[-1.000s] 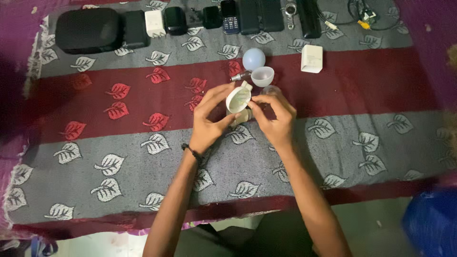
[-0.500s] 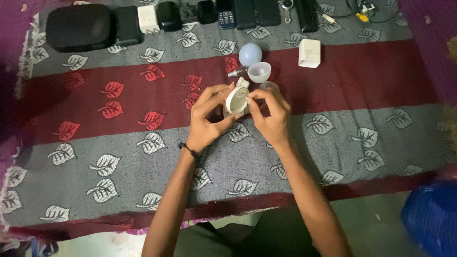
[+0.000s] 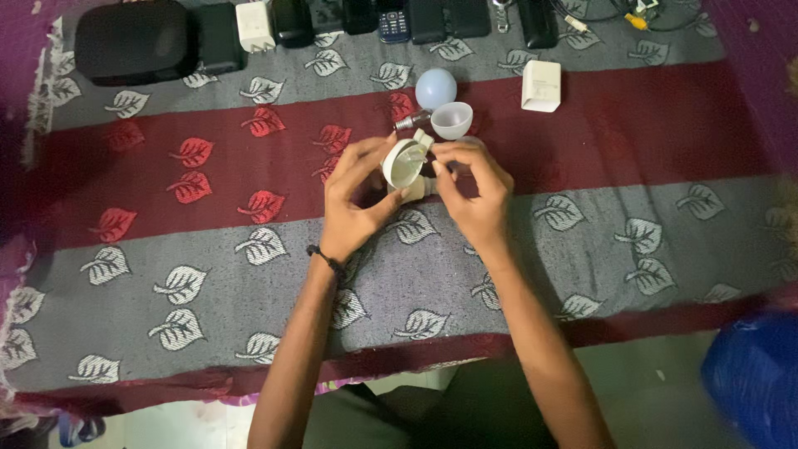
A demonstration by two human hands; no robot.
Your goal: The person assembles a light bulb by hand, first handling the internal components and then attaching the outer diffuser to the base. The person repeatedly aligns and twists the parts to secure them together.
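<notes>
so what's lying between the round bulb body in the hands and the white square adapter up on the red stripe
In the head view, a translucent half dome lies open side up between the bulb body and the white adapter; past it is bare red cloth.

My bench is covered by a woven cloth (image 3: 582,249) in grey and dark red bands with a leaf pattern. Along the far edge lie, from my left: a large black case (image 3: 131,40), a smaller black box (image 3: 220,37) touching it, a white charger (image 3: 255,25), several black devices and a keypad phone (image 3: 392,23); cables (image 3: 619,12) lie at the far right. On the red band rest a pale blue bulb dome (image 3: 435,87), a translucent half dome (image 3: 451,120) just beside it, a small metal bulb base (image 3: 409,122), and, well apart, a white plug adapter (image 3: 541,85).
</notes>
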